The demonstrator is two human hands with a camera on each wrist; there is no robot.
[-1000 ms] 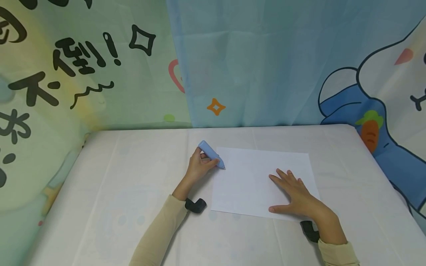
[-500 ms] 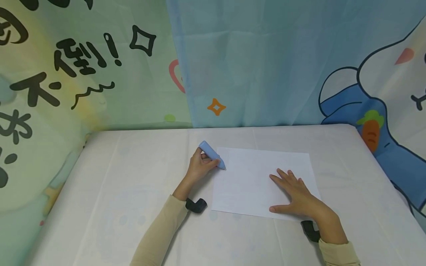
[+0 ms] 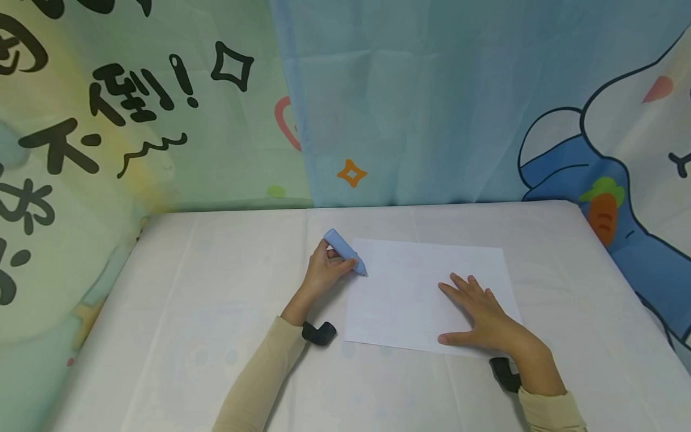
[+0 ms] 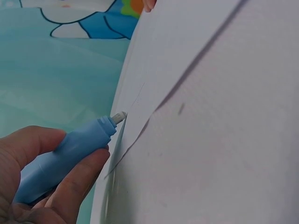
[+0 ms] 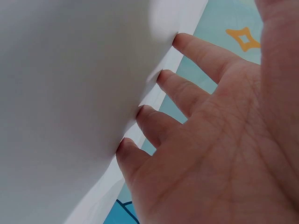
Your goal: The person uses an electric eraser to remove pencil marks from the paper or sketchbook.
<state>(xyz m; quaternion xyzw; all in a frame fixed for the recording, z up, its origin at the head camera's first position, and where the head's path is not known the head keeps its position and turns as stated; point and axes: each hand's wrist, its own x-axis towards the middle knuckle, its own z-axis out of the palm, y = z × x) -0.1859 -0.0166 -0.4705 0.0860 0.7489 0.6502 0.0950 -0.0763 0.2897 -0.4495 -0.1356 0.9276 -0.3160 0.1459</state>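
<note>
A white sheet of paper (image 3: 402, 294) lies on the table, with no marks visible on it in the head view. My left hand (image 3: 321, 273) grips a thick light-blue pen (image 3: 341, 246), shaped like a correction pen, between thumb and fingers at the sheet's left edge. In the left wrist view, the pen's short grey tip (image 4: 120, 116) is right at the paper's edge, near a corner. My right hand (image 3: 483, 321) rests spread over the right part of the sheet. Its fingertips (image 5: 163, 77) press on the paper in the right wrist view.
A white cloth (image 3: 216, 288) covers the table. Behind it hangs a blue curtain (image 3: 421, 108) and, at left, a green printed one (image 3: 227, 144). A dark wrist camera (image 3: 318, 333) sits on the left wrist, another (image 3: 504, 375) on the right.
</note>
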